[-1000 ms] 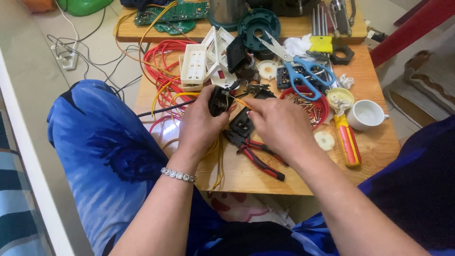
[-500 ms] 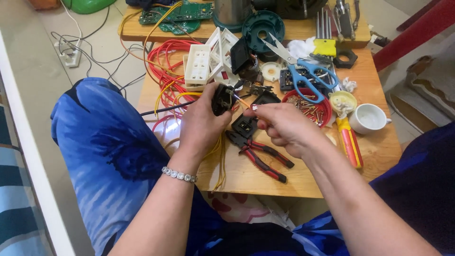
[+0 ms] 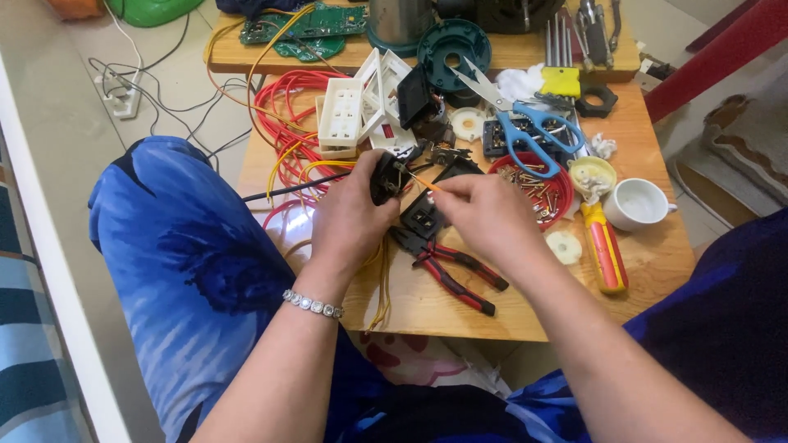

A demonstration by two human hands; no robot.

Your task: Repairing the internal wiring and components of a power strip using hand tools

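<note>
My left hand [image 3: 351,217] grips a small black electrical part [image 3: 384,176] above the low wooden table [image 3: 657,262]. My right hand [image 3: 484,215] pinches the end of a thin yellow wire [image 3: 423,183] whose tip meets that black part. Just below the hands lie another black socket piece [image 3: 423,217] and red-and-black pliers [image 3: 450,271]. A silver bracelet [image 3: 312,303] circles my left wrist.
Red and yellow wires [image 3: 287,123], white socket plates [image 3: 341,115], blue-handled scissors [image 3: 525,123], a red dish of screws [image 3: 538,184], a white cup [image 3: 640,203], a red-and-yellow screwdriver [image 3: 605,250] and a green circuit board [image 3: 304,25] crowd the table. My knee in blue cloth [image 3: 189,262] sits left.
My right hand has shifted slightly, drawing the yellow wire's end up to the black part in my left hand. The view moved in a little closer.
</note>
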